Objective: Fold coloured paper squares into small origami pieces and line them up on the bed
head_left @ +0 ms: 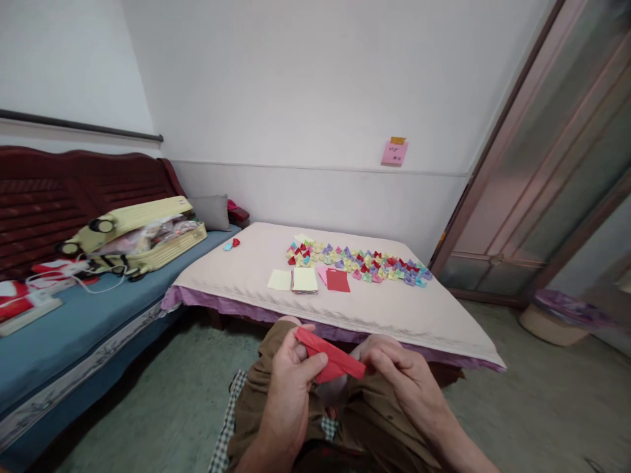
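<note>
A folded sheet of red paper (pixel 331 358) is held above my lap, its long upper edge slanting down to the right. My left hand (pixel 290 371) grips its left part, thumb flat on the front and fingers behind. At the paper's right tip my right hand (pixel 401 378) has its fingers curled and pressed together; the exact contact there is small and hard to see. On the low bed-like table in front lie a stack of pale yellow paper squares (pixel 304 280), a single yellow sheet (pixel 279 280) and a red sheet (pixel 338 280) partly over a pink one.
Many small folded paper pieces (pixel 359 261) in mixed colours spread along the back of the covered table (pixel 394 322). Two more pieces (pixel 231 244) lie at its left. An open yellow suitcase (pixel 148 240) rests on the blue-cushioned bench (pixel 98 315). A bin (pixel 555 322) stands right.
</note>
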`<action>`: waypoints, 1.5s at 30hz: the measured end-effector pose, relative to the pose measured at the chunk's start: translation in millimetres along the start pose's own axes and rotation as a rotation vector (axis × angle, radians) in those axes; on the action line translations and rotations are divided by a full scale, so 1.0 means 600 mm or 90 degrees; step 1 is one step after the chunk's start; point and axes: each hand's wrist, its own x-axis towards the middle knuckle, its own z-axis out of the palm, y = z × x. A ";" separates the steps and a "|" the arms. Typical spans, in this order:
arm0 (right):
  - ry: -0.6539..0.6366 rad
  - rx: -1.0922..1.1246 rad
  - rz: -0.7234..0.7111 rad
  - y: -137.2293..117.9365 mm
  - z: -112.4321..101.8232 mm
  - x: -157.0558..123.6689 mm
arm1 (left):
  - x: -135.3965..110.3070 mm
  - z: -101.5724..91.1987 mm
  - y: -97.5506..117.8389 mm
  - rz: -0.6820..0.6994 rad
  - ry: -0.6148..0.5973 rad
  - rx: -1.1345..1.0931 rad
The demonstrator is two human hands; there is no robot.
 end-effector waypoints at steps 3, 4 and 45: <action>0.017 -0.004 -0.055 0.005 -0.009 0.003 | -0.003 0.000 0.001 -0.050 -0.023 -0.030; 0.001 0.002 -0.086 0.005 -0.009 0.005 | -0.004 0.001 0.000 -0.074 -0.037 -0.039; 0.043 0.253 0.150 0.006 0.062 -0.003 | 0.006 -0.006 -0.020 0.164 0.068 0.283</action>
